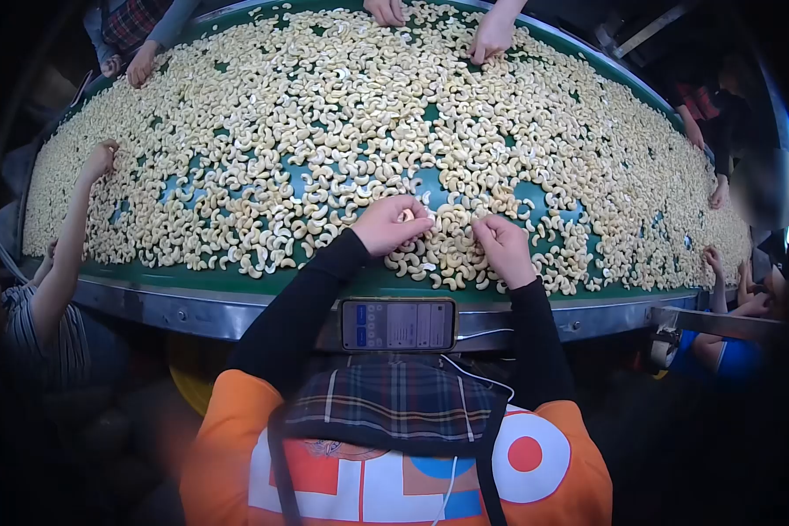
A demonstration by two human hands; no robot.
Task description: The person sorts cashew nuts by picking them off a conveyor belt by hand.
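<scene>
As cashews (453,238) lay at three o'clock from your left hand (387,228) and nine from your right hand (506,249), both pinched, contents unclear.

Dim, dark-cornered — curved, warped edges

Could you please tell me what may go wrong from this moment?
The left hand or right hand might push cashews over the near metal edge. The white cable beside the phone could catch on the right sleeve and pull the phone.
</scene>
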